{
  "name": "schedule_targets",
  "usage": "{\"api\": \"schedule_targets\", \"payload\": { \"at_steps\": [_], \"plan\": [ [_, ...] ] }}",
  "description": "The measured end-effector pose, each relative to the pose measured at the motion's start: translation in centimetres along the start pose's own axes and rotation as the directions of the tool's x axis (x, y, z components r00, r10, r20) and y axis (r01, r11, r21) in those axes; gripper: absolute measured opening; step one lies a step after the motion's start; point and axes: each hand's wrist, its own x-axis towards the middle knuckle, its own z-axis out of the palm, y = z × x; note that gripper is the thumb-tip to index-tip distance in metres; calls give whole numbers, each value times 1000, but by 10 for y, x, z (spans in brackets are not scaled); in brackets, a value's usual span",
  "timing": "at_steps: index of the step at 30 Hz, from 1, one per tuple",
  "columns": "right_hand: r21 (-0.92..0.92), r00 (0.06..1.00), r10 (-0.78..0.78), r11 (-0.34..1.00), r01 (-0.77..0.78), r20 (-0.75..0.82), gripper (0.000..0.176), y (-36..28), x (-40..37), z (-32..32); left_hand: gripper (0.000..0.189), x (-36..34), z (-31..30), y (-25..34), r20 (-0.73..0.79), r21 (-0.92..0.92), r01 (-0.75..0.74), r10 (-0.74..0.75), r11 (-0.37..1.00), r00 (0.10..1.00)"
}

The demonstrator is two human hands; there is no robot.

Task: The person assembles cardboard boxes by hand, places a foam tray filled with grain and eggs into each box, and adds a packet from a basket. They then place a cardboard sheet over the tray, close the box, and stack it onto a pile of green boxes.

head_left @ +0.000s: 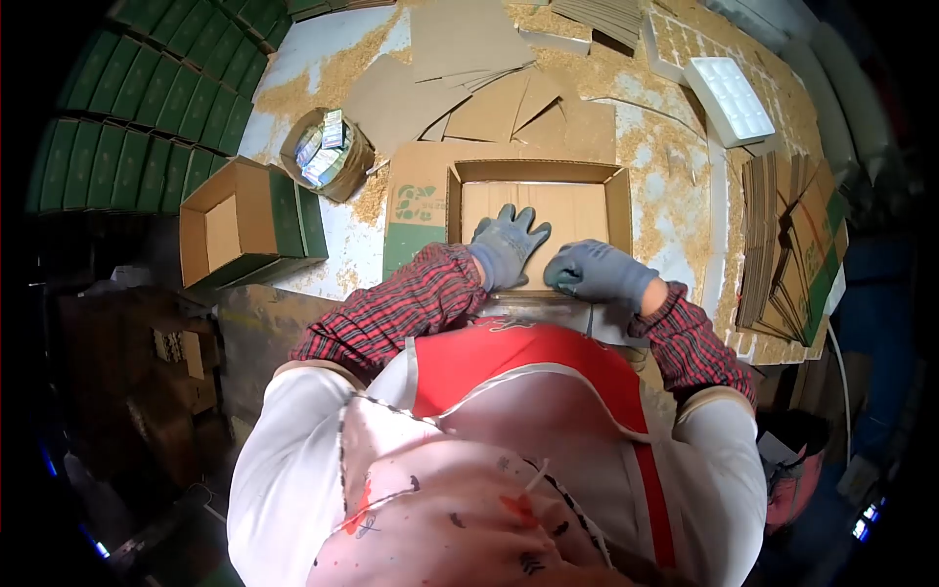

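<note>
A shallow open cardboard box [618, 210] lies in front of me on a flat printed carton sheet. My left hand [507, 245], in a grey-blue glove, rests inside it with fingers spread over the cardboard bottom. At the box's near right corner is my right hand [599, 271], gloved the same way and curled into a fist. Whether that fist holds anything is hidden. Beneath the box, the carton sheet [416, 210] shows a green print and a green band on its left part.
Left stand an open green-and-brown box [235, 225] and a round container [337, 181] of small printed packets. Flat cardboard sheets [465, 44] lie at the back among sawdust. Folded cartons [782, 254] and a white foam tray [729, 101] are right. Green boxes [147, 88] are stacked far left.
</note>
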Motion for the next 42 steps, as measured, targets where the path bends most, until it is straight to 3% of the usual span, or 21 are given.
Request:
{"api": "schedule_targets", "payload": {
  "at_steps": [2, 4, 6, 8, 9, 10, 12, 13, 16, 19, 20, 21, 22, 24, 26, 27, 30, 33, 35, 37, 42],
  "plan": [
    [205, 910, -25, 971, 120, -413, 26, -20, -22, -34, 57, 10, -7, -13, 40, -265, -47, 59, 963, 997],
    [470, 585, 323, 875, 113, -743, 28, 7, -39, -34, 46, -12, -22, -22, -327, -293, -177, 76, 939, 942],
    [636, 332, 569, 759, 141, -753, 26, 48, -45, -32, 31, -43, -45, -35, -670, -334, -236, -54, 912, 741],
    [901, 628, 649, 274, 335, -430, 52, 82, -42, -2, 33, -61, -5, -71, -644, -702, -175, -512, 690, 568],
    [944, 692, 658, 309, 114, -299, 62, 91, -32, 22, 36, -60, 14, -77, -408, -913, -307, -634, 269, 657],
    [932, 729, 668, 342, -119, -152, 73, 95, -22, 45, 45, -53, 47, -71, -279, -957, -263, -630, 121, 725],
    [616, 684, 576, 753, -231, -447, 84, 95, 11, 75, 65, -40, 112, -57, -2, -977, -127, -580, -174, 815],
    [726, 696, 593, 671, -150, -404, 82, 91, 20, 75, 88, -42, 103, -38, -23, -894, 316, -736, 318, 677],
    [961, 775, 593, 267, 67, -218, 57, 28, 27, 39, 99, -55, 88, -60, -92, -814, 357, -710, 458, 698],
    [906, 792, 491, 386, 176, -363, 56, -11, 39, 14, 69, -122, 50, -97, -227, -968, -104, -614, 230, 756],
    [927, 809, 478, 310, 210, -343, 56, -27, 46, 5, 54, -140, 67, -119, -41, -865, -366, -680, -342, 732],
    [935, 835, 441, 279, 221, -329, 53, -41, 59, -5, 50, -179, 55, -133, -285, -811, -583, -843, -41, 456],
    [916, 818, 431, 298, 269, -381, 51, -44, 83, -3, 46, -225, 40, -159, -525, -791, -433, -843, 433, 117],
    [876, 784, 409, 333, 349, -468, 49, -46, 135, 6, 45, -312, 42, -230, -567, -664, -294, -720, 687, -401],
    [823, 742, 364, 321, 468, -563, 53, -124, 200, 2, 47, -384, 55, -293, -284, -770, -340, -768, 539, -574],
    [774, 733, 309, 440, 455, -607, 60, -150, 228, 4, 49, -404, 71, -324, -79, -758, -499, -818, 421, -570],
    [599, 633, 199, 612, 517, -748, 82, -215, 325, 34, 73, -425, 192, -433, -105, -807, -589, -992, 41, 74],
    [896, 937, 161, 379, 232, -310, 109, -267, 396, 68, 66, -413, 200, -447, 6, -712, -699, -996, 61, -94],
    [437, 949, 206, 896, -84, -240, 118, -284, 442, 78, 70, -405, 167, -398, -119, -659, -740, -990, 136, -76],
    [335, 916, 341, 906, -260, -211, 120, -300, 466, 83, 71, -399, 161, -385, -310, -671, -683, -946, 288, -95],
    [493, 940, 280, 857, -153, -195, 129, -289, 459, 87, 57, -484, 180, -457, -63, -635, -751, -956, -183, 286]
  ]
}}
